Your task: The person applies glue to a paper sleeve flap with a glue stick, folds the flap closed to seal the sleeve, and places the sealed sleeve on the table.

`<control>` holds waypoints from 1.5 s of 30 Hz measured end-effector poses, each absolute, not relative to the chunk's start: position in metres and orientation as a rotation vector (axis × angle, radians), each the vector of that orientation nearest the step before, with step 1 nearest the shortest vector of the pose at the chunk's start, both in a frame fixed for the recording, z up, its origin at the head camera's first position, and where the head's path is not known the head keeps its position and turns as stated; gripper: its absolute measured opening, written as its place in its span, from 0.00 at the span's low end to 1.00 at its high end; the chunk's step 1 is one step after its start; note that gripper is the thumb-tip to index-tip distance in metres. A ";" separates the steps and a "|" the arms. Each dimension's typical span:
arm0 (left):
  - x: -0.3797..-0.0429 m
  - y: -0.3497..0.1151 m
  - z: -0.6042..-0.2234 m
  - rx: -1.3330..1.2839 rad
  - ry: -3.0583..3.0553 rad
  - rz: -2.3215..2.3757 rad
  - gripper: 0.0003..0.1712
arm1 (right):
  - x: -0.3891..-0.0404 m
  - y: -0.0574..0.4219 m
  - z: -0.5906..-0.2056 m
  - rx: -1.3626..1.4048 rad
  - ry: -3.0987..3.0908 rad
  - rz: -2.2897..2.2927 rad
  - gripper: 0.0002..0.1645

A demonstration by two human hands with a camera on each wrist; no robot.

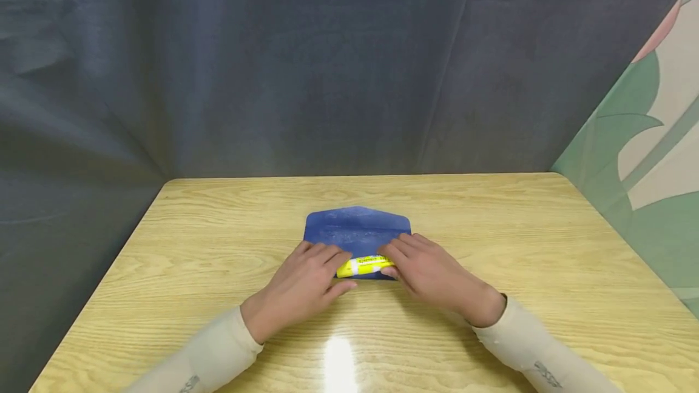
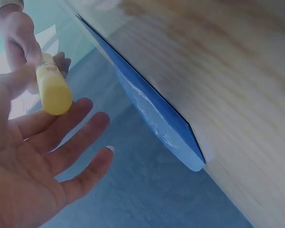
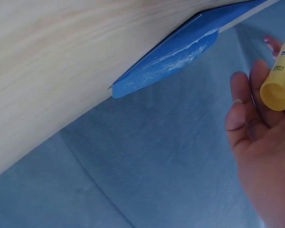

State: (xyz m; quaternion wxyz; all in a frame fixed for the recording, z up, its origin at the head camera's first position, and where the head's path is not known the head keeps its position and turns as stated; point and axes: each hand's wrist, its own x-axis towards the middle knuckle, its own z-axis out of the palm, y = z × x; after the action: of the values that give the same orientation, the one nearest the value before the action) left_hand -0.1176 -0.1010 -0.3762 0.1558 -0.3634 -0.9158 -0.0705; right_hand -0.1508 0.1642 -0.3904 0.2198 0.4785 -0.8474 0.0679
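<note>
A yellow glue stick (image 1: 366, 265) with a white band lies crosswise between my two hands, over the near edge of a blue envelope (image 1: 357, 232). At its right end, my right hand (image 1: 431, 272) pinches it between thumb and fingers. My left hand (image 1: 306, 281) has its thumb and index finger about the left end, with the other fingers spread, as the left wrist view shows. The envelope lies on the table with its flap opened away from me, and whitish smears (image 3: 180, 59) mark the flap. My hands hide the envelope's near corners.
The wood-grain table (image 1: 218, 223) stretches out around the envelope. Behind it and to the left hangs a dark grey cloth (image 1: 317, 77). A patterned green and pink surface (image 1: 644, 156) borders the right side.
</note>
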 end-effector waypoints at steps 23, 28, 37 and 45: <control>-0.119 -0.098 -0.379 -1.106 -2.669 -0.222 0.17 | -0.145 0.167 -0.393 1.369 -2.403 0.305 0.18; -0.118 -0.098 -0.380 -1.109 -2.663 -0.212 0.17 | -0.145 0.169 -0.393 1.398 -2.401 0.329 0.17; -0.117 -0.101 -0.381 -1.088 -2.603 -0.256 0.17 | -0.146 0.170 -0.392 1.398 -2.433 0.376 0.14; -0.119 -0.102 -0.380 -1.120 -2.533 -0.284 0.14 | -0.146 0.170 -0.392 1.399 -2.445 0.367 0.15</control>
State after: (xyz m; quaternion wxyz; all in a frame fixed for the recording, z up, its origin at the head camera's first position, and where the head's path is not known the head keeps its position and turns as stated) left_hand -0.1193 -0.1016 -0.3796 0.1778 -0.3958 -0.8953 -0.1004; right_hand -0.1464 0.1703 -0.3918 0.1496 0.4870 -0.8510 0.1276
